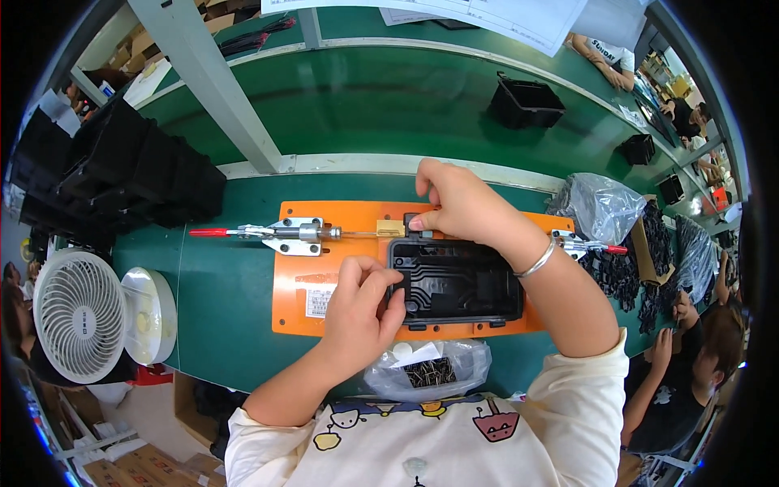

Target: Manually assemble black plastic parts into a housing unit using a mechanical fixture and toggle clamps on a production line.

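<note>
A black plastic box, open side up with ridged channels inside, lies on an orange fixture plate. My left hand is closed at the box's left wall, its fingertips against the edge. Above the box's far left corner, my right hand presses its thumb onto a small black part; the other fingers are curled and partly hidden. A brass-coloured block sits just left of that part, at the rod end of a red-handled toggle clamp. Another toggle clamp is at the plate's right end.
A bag of screws lies near my body. At the left stand a white fan and stacked black boxes. Black parts and a clear plastic bag lie at the right. Another black box sits beyond the metal rail.
</note>
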